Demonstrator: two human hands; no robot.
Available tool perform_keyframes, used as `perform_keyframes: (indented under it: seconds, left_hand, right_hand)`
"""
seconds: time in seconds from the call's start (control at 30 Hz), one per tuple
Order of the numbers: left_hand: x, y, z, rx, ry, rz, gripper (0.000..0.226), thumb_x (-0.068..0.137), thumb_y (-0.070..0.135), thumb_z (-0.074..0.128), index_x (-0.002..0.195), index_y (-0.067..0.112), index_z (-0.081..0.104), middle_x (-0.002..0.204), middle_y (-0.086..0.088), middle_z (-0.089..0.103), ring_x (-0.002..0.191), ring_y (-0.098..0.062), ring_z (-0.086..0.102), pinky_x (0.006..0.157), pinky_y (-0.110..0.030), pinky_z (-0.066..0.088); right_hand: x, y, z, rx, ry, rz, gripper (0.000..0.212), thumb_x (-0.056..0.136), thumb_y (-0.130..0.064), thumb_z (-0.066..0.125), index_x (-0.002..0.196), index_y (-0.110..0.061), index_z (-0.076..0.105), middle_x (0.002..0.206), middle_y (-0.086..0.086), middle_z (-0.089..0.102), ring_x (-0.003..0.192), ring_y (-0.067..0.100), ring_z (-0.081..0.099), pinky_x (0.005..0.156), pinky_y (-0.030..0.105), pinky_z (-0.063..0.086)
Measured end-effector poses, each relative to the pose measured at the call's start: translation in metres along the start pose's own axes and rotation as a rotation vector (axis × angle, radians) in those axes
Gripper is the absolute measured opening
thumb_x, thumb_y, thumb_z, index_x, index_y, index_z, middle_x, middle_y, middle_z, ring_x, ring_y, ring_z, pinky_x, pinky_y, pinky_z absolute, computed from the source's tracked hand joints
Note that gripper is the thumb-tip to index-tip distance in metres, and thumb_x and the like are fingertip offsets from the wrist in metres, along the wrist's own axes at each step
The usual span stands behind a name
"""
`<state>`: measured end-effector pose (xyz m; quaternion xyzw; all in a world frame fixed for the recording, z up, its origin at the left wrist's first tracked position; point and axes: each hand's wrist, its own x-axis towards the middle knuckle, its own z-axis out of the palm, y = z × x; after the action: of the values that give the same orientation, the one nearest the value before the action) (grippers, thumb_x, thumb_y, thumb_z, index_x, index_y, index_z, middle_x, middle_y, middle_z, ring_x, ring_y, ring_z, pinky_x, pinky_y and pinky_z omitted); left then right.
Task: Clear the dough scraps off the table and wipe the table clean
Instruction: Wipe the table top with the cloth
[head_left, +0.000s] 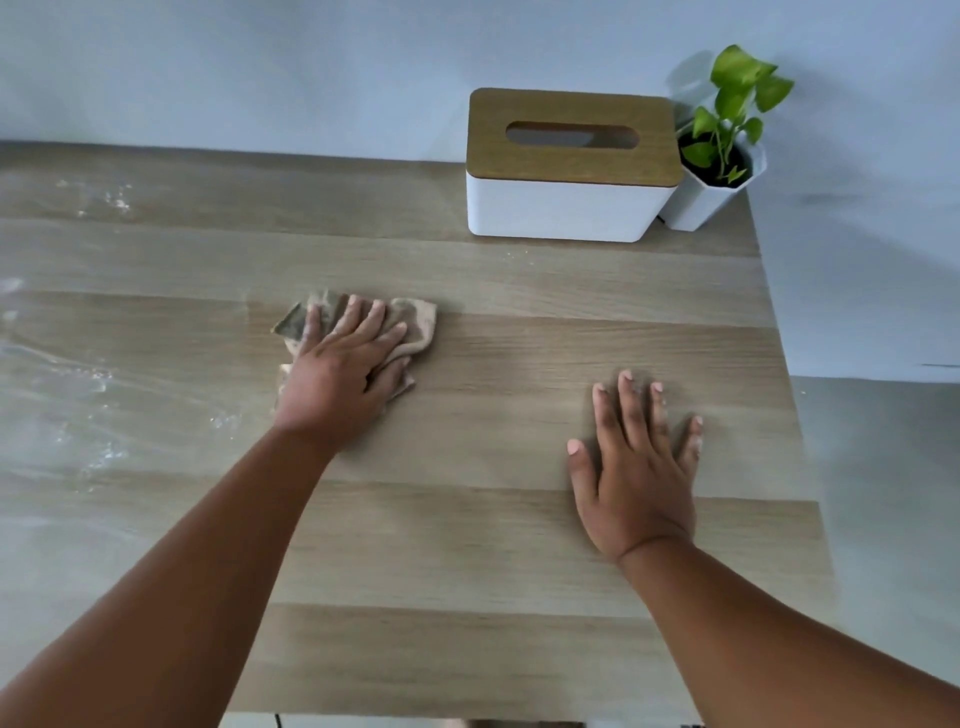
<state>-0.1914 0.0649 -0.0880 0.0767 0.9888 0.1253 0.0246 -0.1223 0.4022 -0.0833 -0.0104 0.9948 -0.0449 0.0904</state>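
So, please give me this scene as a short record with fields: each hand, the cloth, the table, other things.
left hand: presses flat on the cloth
right hand: flat on the table, fingers spread, holds nothing
cloth: beige, crumpled, mid-table
table: wood grain; white floury smears on its left part
tissue box: far right, white, wooden lid
potted plant: right of the box

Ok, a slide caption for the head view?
Left hand presses beige cloth on wooden table; right hand flat beside it.
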Motion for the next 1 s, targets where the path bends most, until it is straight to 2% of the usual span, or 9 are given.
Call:
perform_keyframes:
  seconds: [0.13,0.23,0.3,0.37,0.53,0.63,0.73,0.83,1.0]
  left_hand:
    - [0.008,-0.032,-0.010,0.064,0.043,-0.275,0.061,0.099,0.054,0.032,0.152,0.029,0.049,0.166,-0.003,0.035,0.156,-0.026,0.024,0.126,-0.060,0.010]
    - [0.044,-0.028,-0.012,0.121,0.024,-0.502,0.064,0.099,0.055,0.025,0.159,0.032,0.032,0.171,-0.007,0.020,0.159,-0.032,0.011,0.122,-0.069,0.004]
    - [0.066,-0.011,-0.008,0.093,-0.002,-0.591,0.067,0.096,0.056,0.022,0.160,0.037,0.022,0.173,-0.009,0.010,0.159,-0.035,0.002,0.120,-0.072,-0.001]
    - [0.079,0.012,-0.002,0.101,-0.018,-0.559,0.068,0.095,0.056,0.021,0.160,0.040,0.018,0.173,-0.009,0.006,0.159,-0.036,-0.001,0.120,-0.072,-0.004]
    - [0.072,0.082,0.016,0.097,0.010,-0.315,0.068,0.094,0.055,0.032,0.159,0.041,0.023,0.173,-0.007,0.014,0.159,-0.035,0.006,0.122,-0.068,-0.004]
    - [0.047,0.125,0.037,0.110,0.046,-0.049,0.063,0.096,0.055,0.034,0.158,0.039,0.031,0.171,-0.008,0.021,0.158,-0.036,0.013,0.121,-0.070,0.002]
    - [0.036,0.135,0.048,0.126,0.061,0.207,0.060,0.097,0.053,0.040,0.155,0.036,0.040,0.167,-0.005,0.031,0.157,-0.034,0.022,0.120,-0.070,0.009]
    - [0.052,0.123,0.044,0.094,0.092,0.188,0.059,0.097,0.049,0.042,0.153,0.034,0.045,0.164,0.000,0.039,0.155,-0.029,0.026,0.122,-0.066,0.011]
    - [0.093,0.144,0.039,0.051,0.039,-0.126,0.064,0.095,0.046,0.037,0.157,0.030,0.037,0.168,-0.004,0.029,0.158,-0.032,0.015,0.122,-0.068,0.001]
  right_hand:
    - [0.000,0.000,0.001,-0.007,0.006,-0.002,0.071,0.101,-0.058,0.019,0.166,-0.029,0.013,0.175,-0.003,-0.005,0.161,0.027,-0.011,0.125,0.067,0.001]
    - [0.001,0.000,0.003,-0.009,0.004,-0.005,0.071,0.102,-0.058,0.017,0.166,-0.029,0.011,0.175,-0.003,-0.006,0.161,0.027,-0.012,0.125,0.067,0.001]
    - [0.001,0.001,0.004,-0.013,0.001,-0.004,0.071,0.102,-0.059,0.017,0.166,-0.029,0.010,0.175,-0.003,-0.006,0.161,0.027,-0.012,0.125,0.067,0.002]
    - [0.001,0.002,0.005,-0.020,0.002,-0.005,0.071,0.102,-0.059,0.017,0.166,-0.029,0.010,0.175,-0.002,-0.005,0.161,0.027,-0.012,0.125,0.067,0.002]
    - [0.001,0.002,0.006,-0.017,0.025,-0.007,0.072,0.101,-0.058,0.023,0.166,-0.027,0.016,0.175,0.000,0.001,0.161,0.028,-0.006,0.124,0.068,0.006]
    - [0.001,0.003,0.008,-0.027,0.045,-0.011,0.072,0.101,-0.057,0.027,0.165,-0.026,0.019,0.175,-0.001,0.003,0.162,0.029,-0.002,0.124,0.069,0.008]
    - [0.002,0.004,0.011,-0.045,0.058,-0.012,0.072,0.101,-0.057,0.028,0.165,-0.026,0.020,0.175,-0.001,0.003,0.162,0.029,-0.002,0.124,0.068,0.008]
    - [0.003,0.005,0.013,-0.041,0.067,-0.013,0.072,0.101,-0.057,0.029,0.165,-0.026,0.020,0.175,0.000,0.003,0.162,0.029,-0.001,0.124,0.068,0.008]
    - [0.003,0.006,0.013,-0.049,0.079,-0.017,0.072,0.100,-0.056,0.029,0.165,-0.026,0.021,0.175,0.001,0.007,0.162,0.030,0.002,0.124,0.068,0.008]
